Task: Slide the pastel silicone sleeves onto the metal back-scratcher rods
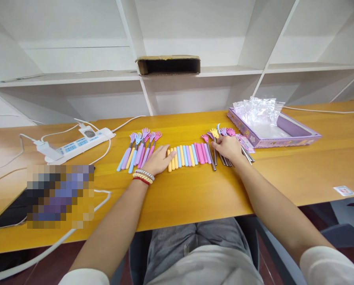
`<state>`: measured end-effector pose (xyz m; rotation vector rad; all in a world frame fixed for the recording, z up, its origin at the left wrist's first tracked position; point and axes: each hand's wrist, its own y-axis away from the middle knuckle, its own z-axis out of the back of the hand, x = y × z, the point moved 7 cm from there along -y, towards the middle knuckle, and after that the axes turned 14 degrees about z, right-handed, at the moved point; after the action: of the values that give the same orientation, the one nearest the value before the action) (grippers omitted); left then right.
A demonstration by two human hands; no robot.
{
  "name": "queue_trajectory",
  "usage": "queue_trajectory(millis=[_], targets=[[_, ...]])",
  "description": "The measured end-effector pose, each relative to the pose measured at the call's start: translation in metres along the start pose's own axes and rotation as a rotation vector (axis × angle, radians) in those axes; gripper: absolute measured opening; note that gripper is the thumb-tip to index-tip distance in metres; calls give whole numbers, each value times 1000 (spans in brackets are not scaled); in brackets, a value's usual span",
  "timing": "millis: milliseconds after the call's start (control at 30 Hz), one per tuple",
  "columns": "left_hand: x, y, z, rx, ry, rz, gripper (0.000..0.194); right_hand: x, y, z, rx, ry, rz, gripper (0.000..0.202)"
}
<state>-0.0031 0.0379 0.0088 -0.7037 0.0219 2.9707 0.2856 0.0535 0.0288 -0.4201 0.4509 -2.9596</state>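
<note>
Smooth wooden tabletop (194,198) bears rounded colorful handles (186,155) beside slim metal rods (212,160).

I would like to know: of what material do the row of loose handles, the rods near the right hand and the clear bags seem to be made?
Handles: probably plastic, though perhaps soft foam; smooth, rather matte, evenly coloured.
Rods: likely metal, polished; grey with bright highlights.
Bags: apparently thin plastic film, glossy; see-through, with crinkled glare.
</note>
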Motion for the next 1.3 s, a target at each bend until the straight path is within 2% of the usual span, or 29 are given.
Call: queue_trajectory(millis=[167, 333, 400, 533, 633, 767, 867, 967, 1100, 1200, 1300], targets=[[-3, 1, 0, 2, -28, -18, 64, 10, 2, -5, 126, 119, -34, 47], [-6, 3, 2, 31, -36, -37, 66, 11, 2, -7, 140, 122, -57, 41], [-5, 5, 3, 88, -43, -54, 76, 8, 3, -7, 125, 108, -70, 39], [-1, 8, 4, 230, -27, -80, 108, -1, 2, -3, 70, 75, -90, 34], [2, 10, 2, 313, -10, -86, 121, -2, 0, 1, -5, -54, -61, 30], [2, 10, -1, 349, -7, -73, 126, 8, 1, 2, -126, -473, 18, 31], [2, 9, 1, 325, 20, -70, 124, 17, 3, 2, -180, -724, 65, 31], [5, 8, 5, 286, 32, -61, 126, 23, 5, 2, -196, -822, 94, 31], [5, 5, 18, 138, 140, -96, 119, 23, 4, 2, -213, -905, 74, 31], [2, 3, 31, 16, 425, -120, 107, 20, 3, -2, -225, -1064, 17, 28], [6, -2, 39, -16, 859, -70, 94, 19, 2, -7, -233, -1245, -33, 28]])
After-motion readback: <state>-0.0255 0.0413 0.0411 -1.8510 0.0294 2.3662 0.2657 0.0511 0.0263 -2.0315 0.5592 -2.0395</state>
